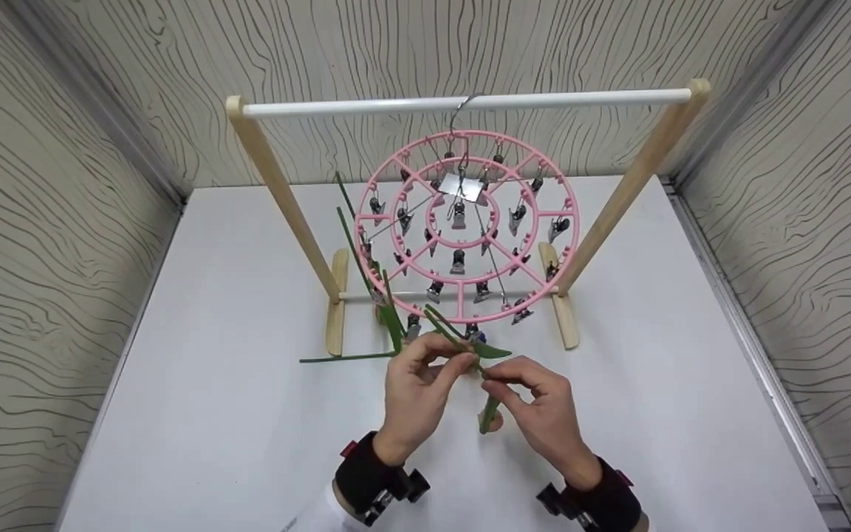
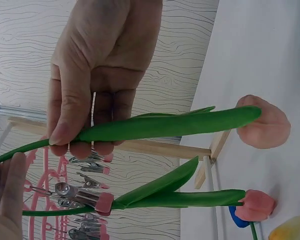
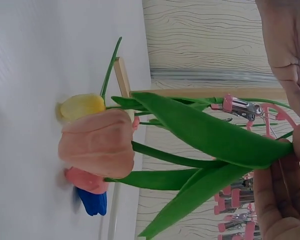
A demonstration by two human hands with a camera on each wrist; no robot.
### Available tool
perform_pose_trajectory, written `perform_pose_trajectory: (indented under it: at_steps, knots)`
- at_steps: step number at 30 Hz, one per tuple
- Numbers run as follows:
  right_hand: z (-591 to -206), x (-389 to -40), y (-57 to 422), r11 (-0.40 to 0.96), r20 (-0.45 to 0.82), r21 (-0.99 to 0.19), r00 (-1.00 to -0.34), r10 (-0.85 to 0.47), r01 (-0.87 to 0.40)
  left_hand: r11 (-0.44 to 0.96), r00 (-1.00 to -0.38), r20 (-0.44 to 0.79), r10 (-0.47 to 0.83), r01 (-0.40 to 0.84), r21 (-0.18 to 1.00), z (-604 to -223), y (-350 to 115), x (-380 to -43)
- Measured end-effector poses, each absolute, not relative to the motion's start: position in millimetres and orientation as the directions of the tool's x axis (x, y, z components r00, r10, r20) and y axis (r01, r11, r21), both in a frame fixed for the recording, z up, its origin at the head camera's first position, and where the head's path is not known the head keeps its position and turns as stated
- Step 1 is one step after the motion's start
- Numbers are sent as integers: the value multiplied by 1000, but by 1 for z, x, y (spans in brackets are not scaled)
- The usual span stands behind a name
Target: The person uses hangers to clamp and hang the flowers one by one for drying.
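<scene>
My left hand (image 1: 418, 388) pinches the thin green stem of an artificial tulip (image 3: 97, 142), which hangs head down with a peach bloom. Just below, my right hand (image 1: 544, 410) grips the same tulip between thumb and fingers where the leaves (image 3: 205, 132) begin. Both hands are in front of the near edge of a pink round clip hanger (image 1: 460, 319). In the left wrist view, a metal clip with pink tips (image 2: 104, 202) overlaps the stem of a second, pink tulip (image 2: 258, 205), also head down.
The hanger hooks over a white rail (image 1: 573, 100) on a wooden stand (image 1: 285, 199). Many metal clips dangle from its rings. A yellow tulip (image 3: 82, 107) and a blue tulip (image 3: 93, 201) are low down behind the held one. One green stem (image 1: 344, 359) extends leftward near the stand's left foot.
</scene>
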State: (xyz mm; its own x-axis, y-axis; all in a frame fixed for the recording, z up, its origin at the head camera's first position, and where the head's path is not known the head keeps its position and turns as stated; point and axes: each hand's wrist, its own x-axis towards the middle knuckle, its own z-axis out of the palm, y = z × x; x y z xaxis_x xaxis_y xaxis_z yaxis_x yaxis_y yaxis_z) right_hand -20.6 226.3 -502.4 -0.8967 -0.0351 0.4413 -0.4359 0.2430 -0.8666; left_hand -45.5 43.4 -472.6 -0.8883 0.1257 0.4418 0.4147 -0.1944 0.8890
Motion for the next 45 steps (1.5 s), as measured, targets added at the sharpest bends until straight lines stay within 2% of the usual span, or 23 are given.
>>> perform_pose_trajectory:
  at_steps: [8, 16, 22, 26, 32, 45]
  knots:
    - [-492, -32, 251, 254, 509, -831, -861, -8, -494, -215, -885, 449, 127, 417, 883, -467, 42, -45]
    - [-482, -59, 277, 279, 522, -826, -852, 52, -489, -211, -864, 485, 137, 453, 866, -464, 41, -47]
    - [-477, -81, 287, 317, 449, -842, -893, -35, -436, -195, -867, 479, 138, 450, 871, -461, 39, -48]
    - [-472, -90, 289, 318, 356, -869, -926, -127, -378, -180, -866, 482, 132, 457, 871, -461, 37, -49]
    - [-468, -97, 292, 304, 285, -886, -929, -236, -349, -178, -866, 483, 129, 459, 871, -461, 35, -51]
    - [-468, -94, 287, 249, 264, -912, -932, -250, -325, -185, -854, 499, 147, 472, 862, -461, 35, -54]
